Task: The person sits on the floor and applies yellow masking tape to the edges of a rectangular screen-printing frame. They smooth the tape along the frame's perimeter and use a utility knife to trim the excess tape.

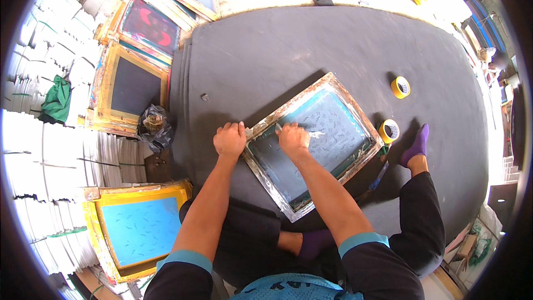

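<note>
A wooden silk-screen frame [350,95] lies at a slant in front of me, its wood worn and stained. Small dark marks dot the blue-grey mesh [333,125] stretched across it. My left hand [229,139] is closed at the frame's left corner, gripping the edge. Over the mesh, near that corner, my right hand [294,139] is closed in a fist. A small greyish end pokes out by its thumb and a whitish bit shows on its other side; I cannot make out what it is.
Two yellow tape rolls, one farther off [400,87] and one [389,131] beside the frame, rest on the dark mat [266,39]. A blue strip-like tool [379,176] lies near my foot [416,147]. More screen frames [139,233] and paper stacks [61,155] stand left, by a black plastic bag [155,128].
</note>
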Motion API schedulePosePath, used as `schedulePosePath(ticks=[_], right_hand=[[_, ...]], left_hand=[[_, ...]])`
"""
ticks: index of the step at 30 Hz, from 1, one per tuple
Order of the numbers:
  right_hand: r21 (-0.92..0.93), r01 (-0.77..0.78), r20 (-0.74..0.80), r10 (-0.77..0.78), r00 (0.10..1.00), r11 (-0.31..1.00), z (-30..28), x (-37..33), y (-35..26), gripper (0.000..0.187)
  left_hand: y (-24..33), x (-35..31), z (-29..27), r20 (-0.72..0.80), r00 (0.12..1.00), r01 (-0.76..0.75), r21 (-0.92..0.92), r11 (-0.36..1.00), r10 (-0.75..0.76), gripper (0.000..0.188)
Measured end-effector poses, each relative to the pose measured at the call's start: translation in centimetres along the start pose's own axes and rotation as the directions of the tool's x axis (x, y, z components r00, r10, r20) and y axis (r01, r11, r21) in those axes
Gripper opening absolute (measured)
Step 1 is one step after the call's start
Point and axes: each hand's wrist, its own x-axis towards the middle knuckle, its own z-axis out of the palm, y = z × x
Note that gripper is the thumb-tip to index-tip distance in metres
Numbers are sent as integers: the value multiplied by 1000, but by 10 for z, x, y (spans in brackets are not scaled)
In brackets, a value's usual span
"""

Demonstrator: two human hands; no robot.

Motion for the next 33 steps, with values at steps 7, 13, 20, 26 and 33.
schedulePosePath(ticks=[7,13,20,26,33], right_hand=[[-47,160,-19,-161,987,986,-11,11,23,40],[-185,150,-108,-171,979,971,-42,25,97,41],[-177,-97,-340,32,940,979,-125,2,197,34],[-69,-299,-461,236,856,952,-173,-50,255,32],[91,-371,-500,365,786,924,-182,-78,306,34]], left_hand=[[42,6,-3,109,993,-48,-18,999,50,66],[46,7,-3,122,992,-37,-46,998,43,69],[42,6,0,98,994,-41,-4,999,41,66],[41,6,4,140,989,-50,36,998,44,63],[48,3,1,163,982,-103,54,993,93,64]])
